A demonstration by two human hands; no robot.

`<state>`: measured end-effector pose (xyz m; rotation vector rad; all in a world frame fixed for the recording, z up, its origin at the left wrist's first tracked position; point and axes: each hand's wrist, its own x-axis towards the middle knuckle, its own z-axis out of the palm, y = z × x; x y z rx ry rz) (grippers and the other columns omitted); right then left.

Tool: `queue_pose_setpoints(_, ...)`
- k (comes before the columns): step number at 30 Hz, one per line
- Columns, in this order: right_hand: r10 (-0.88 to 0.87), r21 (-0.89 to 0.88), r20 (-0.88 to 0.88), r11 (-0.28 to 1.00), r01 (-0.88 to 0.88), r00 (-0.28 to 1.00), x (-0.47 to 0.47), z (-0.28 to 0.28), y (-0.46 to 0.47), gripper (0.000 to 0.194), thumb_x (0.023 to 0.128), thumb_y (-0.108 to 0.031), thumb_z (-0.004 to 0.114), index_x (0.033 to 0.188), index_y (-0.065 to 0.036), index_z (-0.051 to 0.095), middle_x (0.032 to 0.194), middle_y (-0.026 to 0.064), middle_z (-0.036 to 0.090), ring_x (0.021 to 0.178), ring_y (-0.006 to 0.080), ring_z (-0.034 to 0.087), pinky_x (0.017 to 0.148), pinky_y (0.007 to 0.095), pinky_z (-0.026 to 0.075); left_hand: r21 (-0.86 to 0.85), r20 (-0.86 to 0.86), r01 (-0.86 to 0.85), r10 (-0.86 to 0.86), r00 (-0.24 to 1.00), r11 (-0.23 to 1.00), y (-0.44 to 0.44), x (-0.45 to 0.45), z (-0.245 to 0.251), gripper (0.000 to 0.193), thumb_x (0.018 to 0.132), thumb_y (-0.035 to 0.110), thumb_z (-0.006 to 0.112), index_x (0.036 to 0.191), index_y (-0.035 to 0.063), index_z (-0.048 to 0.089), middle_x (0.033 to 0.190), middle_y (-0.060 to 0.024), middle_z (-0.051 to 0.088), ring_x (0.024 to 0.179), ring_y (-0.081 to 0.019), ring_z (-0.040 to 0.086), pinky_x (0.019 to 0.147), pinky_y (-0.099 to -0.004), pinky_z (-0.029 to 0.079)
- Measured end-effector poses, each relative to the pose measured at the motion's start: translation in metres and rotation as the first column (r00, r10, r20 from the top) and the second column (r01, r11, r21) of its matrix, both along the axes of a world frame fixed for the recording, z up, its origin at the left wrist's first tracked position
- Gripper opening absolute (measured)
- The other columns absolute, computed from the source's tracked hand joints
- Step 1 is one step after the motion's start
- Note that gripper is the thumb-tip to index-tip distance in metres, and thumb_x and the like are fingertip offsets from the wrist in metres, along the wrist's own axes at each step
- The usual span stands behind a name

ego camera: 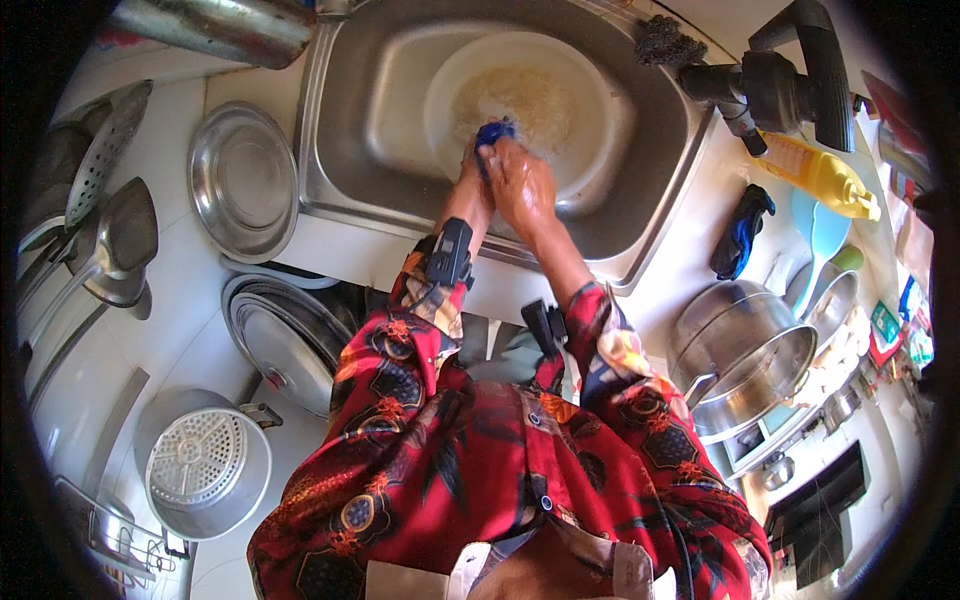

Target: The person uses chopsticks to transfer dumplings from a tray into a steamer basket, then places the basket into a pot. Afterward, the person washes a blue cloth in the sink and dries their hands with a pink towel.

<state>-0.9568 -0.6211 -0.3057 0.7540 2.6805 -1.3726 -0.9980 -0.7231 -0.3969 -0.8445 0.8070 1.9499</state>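
My left hand (474, 166) and my right hand (523, 176) press together over a pale round basin (596, 161) in the stainless steel sink (367, 169). Bunched between them is a wet-looking dark blue cloth (495, 133). Its top sticks out past my fingers, and a dark strip of it runs down between the hands. My right hand closes around it from the right and covers part of my left hand, whose fingers are mostly hidden. Cloudy brownish water (536, 94) lies in the basin below.
A steel plate (244, 180) rests left of the sink. At right are a black tap (780, 82), a dark scouring pad (670, 41), a yellow bottle (814, 171), a black-and-blue cloth bundle (741, 232) and steel pots (739, 352). Pan lids (289, 352) and a steamer pot (202, 465) stand lower left.
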Motion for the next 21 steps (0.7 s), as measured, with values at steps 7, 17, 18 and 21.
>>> queue_pose_setpoints(7, -0.413, -0.202, 0.031, 0.889, 0.411, 0.91, -0.007, -0.097, 0.062, 0.033, 0.094, -0.033, 0.055, 0.1, -0.002, 0.065, 0.09, 0.0245, 0.068, 0.083, 0.0424, 0.067, 0.071, 0.0507, 0.053, -0.447, -0.324, 0.056, -0.22, 0.92, 0.893, 0.032, -0.052, 0.027, 0.036, 0.096, 0.034, 0.061, 0.117, 0.0054, 0.061, 0.111, -0.0074, 0.066, 0.099, -0.0199, 0.064, 0.09, -0.0354, 0.053)
queue_pose_setpoints(17, -0.197, 0.284, 0.329, 0.953, 0.102, 0.923, -0.033, -0.083, 0.077, 0.038, 0.09, -0.033, 0.062, 0.119, -0.009, 0.055, 0.112, 0.0219, 0.064, 0.103, 0.0399, 0.064, 0.083, 0.0494, 0.053, -0.546, -0.383, 0.099, -0.354, 0.853, 0.832, -0.019, -0.059, 0.073, 0.06, 0.09, 0.032, 0.066, 0.142, 0.012, 0.046, 0.143, -0.0129, 0.044, 0.127, -0.031, 0.045, 0.101, -0.0491, 0.04)
queue_pose_setpoints(18, -0.167, 0.295, 0.353, 0.954, 0.059, 0.921, -0.043, -0.096, 0.071, 0.038, 0.09, -0.031, 0.061, 0.12, -0.009, 0.055, 0.111, 0.0212, 0.065, 0.104, 0.0385, 0.064, 0.083, 0.0489, 0.053, -0.522, -0.356, 0.108, -0.331, 0.874, 0.846, -0.02, -0.052, 0.06, 0.055, 0.089, 0.03, 0.067, 0.138, 0.012, 0.049, 0.14, -0.0108, 0.047, 0.123, -0.0294, 0.047, 0.096, -0.0479, 0.042)
queue_pose_setpoints(21, 0.195, 0.193, 0.36, 0.941, -0.277, 0.913, -0.055, -0.122, 0.057, 0.042, 0.089, -0.032, 0.062, 0.122, -0.007, 0.057, 0.115, 0.0187, 0.066, 0.104, 0.0376, 0.065, 0.086, 0.049, 0.052, -0.487, -0.223, 0.115, -0.251, 0.942, 0.866, -0.01, -0.033, 0.054, 0.051, 0.09, 0.029, 0.066, 0.136, 0.0125, 0.05, 0.137, -0.0088, 0.049, 0.122, -0.0287, 0.048, 0.093, -0.0476, 0.044)
